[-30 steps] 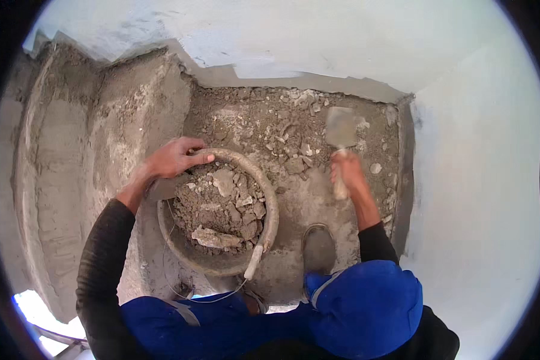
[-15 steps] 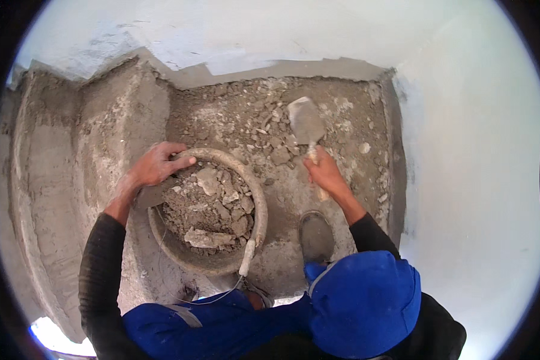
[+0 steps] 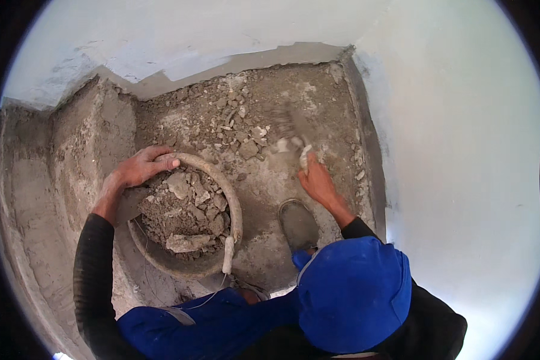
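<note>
A round bucket (image 3: 237,207) with a thick, mortar-crusted rim stands in front of me, holding broken rubble (image 3: 192,213) and grey dirt. My left hand (image 3: 141,168) is closed over its far left rim, thumb on top. Below that wrist a flat grey piece (image 3: 132,204) sticks out at the rim; its kind is unclear. To the right, my right hand (image 3: 319,180) grips the pale handle of a trowel (image 3: 306,157). The trowel's blade is smeared by motion over the dirt floor, beside some loose pale lumps (image 3: 288,144).
Loose rubble (image 3: 246,141) lies on the dirt floor beyond the bucket. Rough steps (image 3: 72,156) run along the left. Pale walls (image 3: 450,150) close in the far side and right. My shoe (image 3: 298,223) and bent blue-clad knee (image 3: 354,294) are near the bucket, whose wire handle has a whitish grip (image 3: 228,255).
The whole view has shifted, so the scene sits further left. The trowel blade, sharp and flat before, is now blurred by motion. My left hand stays on the bucket rim.
</note>
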Motion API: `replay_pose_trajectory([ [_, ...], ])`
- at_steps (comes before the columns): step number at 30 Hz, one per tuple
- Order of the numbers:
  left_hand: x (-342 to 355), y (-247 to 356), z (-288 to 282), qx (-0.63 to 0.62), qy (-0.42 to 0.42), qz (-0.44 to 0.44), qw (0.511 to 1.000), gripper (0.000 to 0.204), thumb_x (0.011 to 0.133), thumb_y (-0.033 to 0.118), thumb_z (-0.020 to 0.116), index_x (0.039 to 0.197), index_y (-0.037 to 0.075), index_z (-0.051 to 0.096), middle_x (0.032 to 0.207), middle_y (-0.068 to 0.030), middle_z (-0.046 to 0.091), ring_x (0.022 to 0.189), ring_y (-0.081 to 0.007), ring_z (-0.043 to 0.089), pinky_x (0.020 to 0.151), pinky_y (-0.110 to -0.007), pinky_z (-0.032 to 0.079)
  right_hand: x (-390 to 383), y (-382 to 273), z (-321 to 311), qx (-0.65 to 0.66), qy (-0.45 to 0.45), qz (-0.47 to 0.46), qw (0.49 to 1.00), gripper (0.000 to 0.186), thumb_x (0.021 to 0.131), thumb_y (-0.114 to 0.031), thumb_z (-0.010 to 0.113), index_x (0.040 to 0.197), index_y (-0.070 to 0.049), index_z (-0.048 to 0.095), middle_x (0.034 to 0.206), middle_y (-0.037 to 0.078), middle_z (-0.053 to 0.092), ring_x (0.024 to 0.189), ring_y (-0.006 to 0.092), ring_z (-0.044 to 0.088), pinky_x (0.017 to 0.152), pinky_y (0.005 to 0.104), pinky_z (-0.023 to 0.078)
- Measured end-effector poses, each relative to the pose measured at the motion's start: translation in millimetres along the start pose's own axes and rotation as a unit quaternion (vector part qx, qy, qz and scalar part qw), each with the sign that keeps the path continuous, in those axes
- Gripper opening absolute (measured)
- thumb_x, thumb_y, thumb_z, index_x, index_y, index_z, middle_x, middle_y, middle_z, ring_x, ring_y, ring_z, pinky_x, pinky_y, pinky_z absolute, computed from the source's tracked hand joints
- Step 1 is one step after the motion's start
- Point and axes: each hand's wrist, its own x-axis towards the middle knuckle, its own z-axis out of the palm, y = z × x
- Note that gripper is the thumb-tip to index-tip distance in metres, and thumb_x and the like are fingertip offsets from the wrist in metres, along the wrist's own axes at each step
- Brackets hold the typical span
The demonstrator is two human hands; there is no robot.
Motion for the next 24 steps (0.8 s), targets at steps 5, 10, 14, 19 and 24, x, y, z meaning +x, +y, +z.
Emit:
replay_pose_trajectory([
  [5, 8, -4, 7, 0.003, 0.006, 0.009, 1.0, 0.083, 0.09, 0.066, 0.068, 0.136, -0.003, 0.061, 0.136, -0.0198, 0.064, 0.127, -0.0321, 0.06, 0.107, -0.043, 0.045, -32, 34, -34, -0.053, 0.086, 0.06, 0.993, 0.044, 0.092, -0.015, 0.061, 0.127, 0.003, 0.042, 0.092, 0.035, 0.068, 0.091, 0.0554, 0.065, 0.079, 0.0615, 0.052],
  [10, 5, 8, 10, 0.033, 0.047, -0.014, 0.998, 0.083, 0.09, 0.066, 0.068, 0.137, -0.003, 0.061, 0.134, -0.0207, 0.065, 0.125, -0.0316, 0.061, 0.107, -0.042, 0.045, -67, 102, -61, -0.129, 0.072, 0.099, 0.984, 0.043, 0.093, -0.014, 0.06, 0.129, 0.001, 0.041, 0.092, 0.034, 0.067, 0.088, 0.055, 0.065, 0.076, 0.0626, 0.051],
  [14, -2, -10, 13, 0.012, 0.05, -0.026, 0.998, 0.085, 0.09, 0.067, 0.068, 0.138, -0.003, 0.06, 0.135, -0.0204, 0.064, 0.128, -0.0313, 0.059, 0.108, -0.042, 0.044, -130, 84, -57, -0.101, 0.041, 0.093, 0.99, 0.042, 0.092, -0.012, 0.059, 0.127, -0.001, 0.041, 0.097, 0.035, 0.067, 0.088, 0.0543, 0.066, 0.076, 0.0632, 0.051],
  [19, 7, -5, 13, 0.041, 0.072, -0.021, 0.996, 0.085, 0.091, 0.067, 0.066, 0.139, -0.003, 0.059, 0.135, -0.0207, 0.063, 0.129, -0.0319, 0.058, 0.109, -0.042, 0.043, -167, 138, -26, -0.138, 0.101, 0.257, 0.951, 0.043, 0.091, -0.011, 0.06, 0.127, 0.002, 0.041, 0.095, 0.037, 0.066, 0.088, 0.0551, 0.066, 0.076, 0.064, 0.05],
  [24, 18, -30, 13, 0.001, 0.06, -0.026, 0.998, 0.079, 0.094, 0.062, 0.066, 0.141, -0.002, 0.059, 0.141, -0.0214, 0.058, 0.135, -0.031, 0.052, 0.114, -0.04, 0.038, -142, 130, -30, -0.08, 0.09, 0.131, 0.984, 0.039, 0.092, -0.011, 0.06, 0.122, 0.004, 0.042, 0.086, 0.037, 0.064, 0.083, 0.0569, 0.064, 0.073, 0.0637, 0.05],
])
